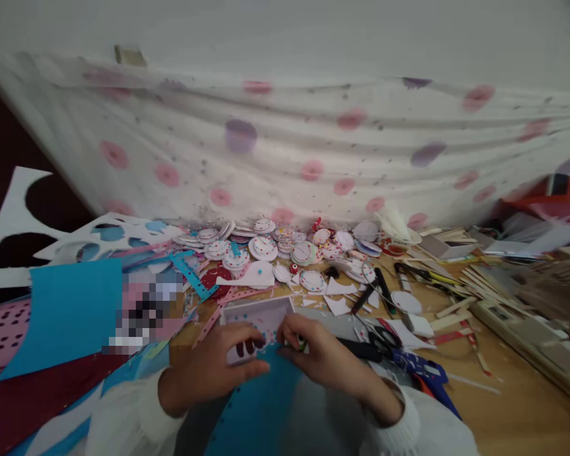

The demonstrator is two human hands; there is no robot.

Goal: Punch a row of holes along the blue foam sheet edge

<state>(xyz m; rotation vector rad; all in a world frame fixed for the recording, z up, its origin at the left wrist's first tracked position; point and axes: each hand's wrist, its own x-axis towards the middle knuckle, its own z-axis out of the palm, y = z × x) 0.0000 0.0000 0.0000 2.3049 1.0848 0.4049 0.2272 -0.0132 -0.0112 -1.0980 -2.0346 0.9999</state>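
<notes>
A blue sheet (261,405) with a row of small holes along its left edge lies below my hands. My left hand (223,361) is beside its top edge, thumb and fingers apart, with nothing visible between them. My right hand (316,354) is closed at the sheet's top right, its fingers curled round a small greenish thing that is mostly hidden. Just beyond the hands, a shallow white box (256,307) holds small blue and pink dots; my fingers hide its near side.
Many round white dotted discs (262,248) are piled along the curtain. Scissors (384,339) and a blue glue gun (422,370) lie right of my right hand. Wooden sticks (487,288) fill the far right. Blue card (76,310) and cut sheets cover the left.
</notes>
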